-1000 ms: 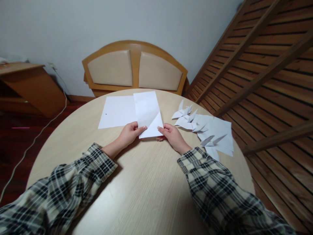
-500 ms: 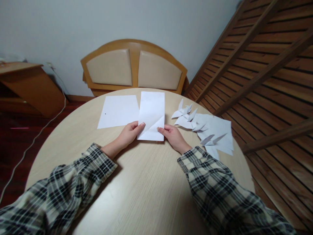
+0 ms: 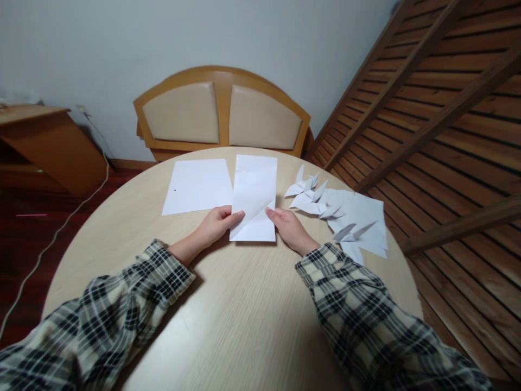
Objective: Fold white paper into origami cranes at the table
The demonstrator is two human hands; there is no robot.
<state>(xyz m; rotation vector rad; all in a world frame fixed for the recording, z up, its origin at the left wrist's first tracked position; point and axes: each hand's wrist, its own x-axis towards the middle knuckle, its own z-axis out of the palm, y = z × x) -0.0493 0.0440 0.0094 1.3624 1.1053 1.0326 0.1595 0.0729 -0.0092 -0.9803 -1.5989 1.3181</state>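
Currently left hand (image 3: pixel 214 225) and right hand (image 3: pixel 287 227) pinch folded sheet (image 3: pixel 254 190) by its near edges; a weak pinch could let it slide askew.

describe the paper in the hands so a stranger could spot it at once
On the round table before the chair, white paper lies in a row. The narrow sheet is in the middle, held by the left hand and right hand. Unlike the flat sheet on one side and the cranes on the other, it bears a diagonal crease.
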